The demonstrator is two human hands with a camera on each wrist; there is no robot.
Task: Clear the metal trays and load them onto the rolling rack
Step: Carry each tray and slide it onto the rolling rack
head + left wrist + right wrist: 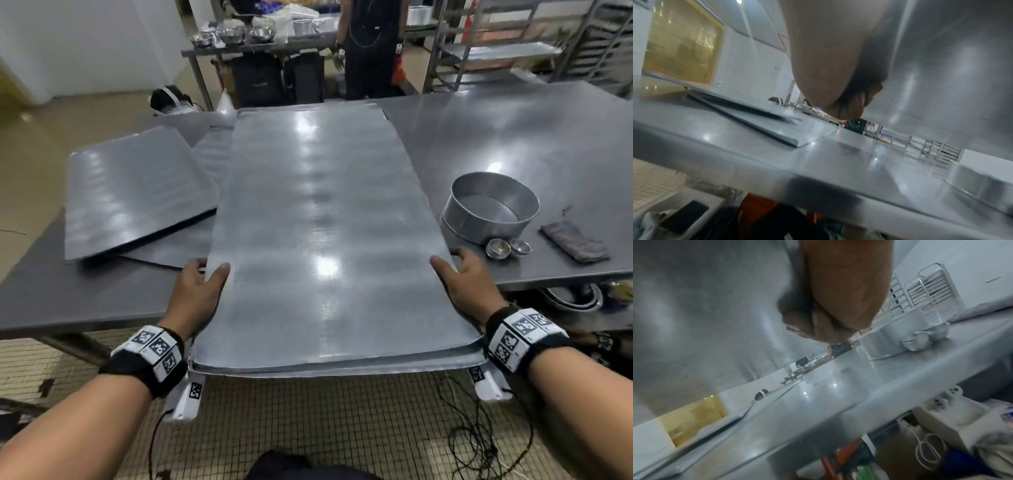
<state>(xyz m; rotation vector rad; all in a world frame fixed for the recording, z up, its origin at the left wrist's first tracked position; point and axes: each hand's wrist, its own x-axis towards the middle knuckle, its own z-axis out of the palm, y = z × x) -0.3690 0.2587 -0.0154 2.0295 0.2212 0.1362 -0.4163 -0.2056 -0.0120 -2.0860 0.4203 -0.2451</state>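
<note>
lifting a stack of metal trays (318,219) off the worktop (513,137).
left hand (197,291) and right hand (471,284) each grip a long side, thumbs on top. next, i think, comes carrying it level to the rolling rack (496,44).

A stack of large flat metal trays (318,219) jutted over the near edge of the steel desk (513,137), with the left hand (197,294) and right hand (469,284) at its sides. Left of it lay another flat metal tray (137,185). To the right stood a round metal cake tin (489,209), two small metal bowls (507,247) before it and a folded grey cloth (573,242) farther right.
</note>
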